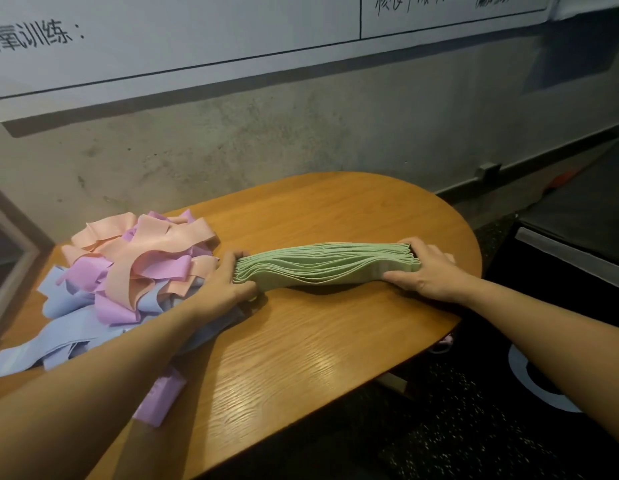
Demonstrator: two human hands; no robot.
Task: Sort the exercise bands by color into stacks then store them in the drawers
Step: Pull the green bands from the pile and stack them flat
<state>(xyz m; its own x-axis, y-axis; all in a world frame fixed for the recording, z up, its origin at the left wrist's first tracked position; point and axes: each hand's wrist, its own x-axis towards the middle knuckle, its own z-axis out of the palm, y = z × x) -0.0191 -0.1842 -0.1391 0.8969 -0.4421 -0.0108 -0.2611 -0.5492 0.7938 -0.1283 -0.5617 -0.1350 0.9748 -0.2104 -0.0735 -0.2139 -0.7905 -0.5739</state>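
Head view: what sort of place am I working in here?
Probably a gym or fitness studio: white wall board with handwritten training notes, heap of pink, purple and blue exercise bands, dark speckled rubber-like floor.

whiteboard [197, 39]: cut off by top and left edges, writing only partly readable
blue bands [69, 327]: partly buried under pink and purple ones, left end runs out of view
left hand [228, 282]: fingertips hidden behind the green stack [325, 266]
table [301, 358]: near-left part cut off at the bottom edge
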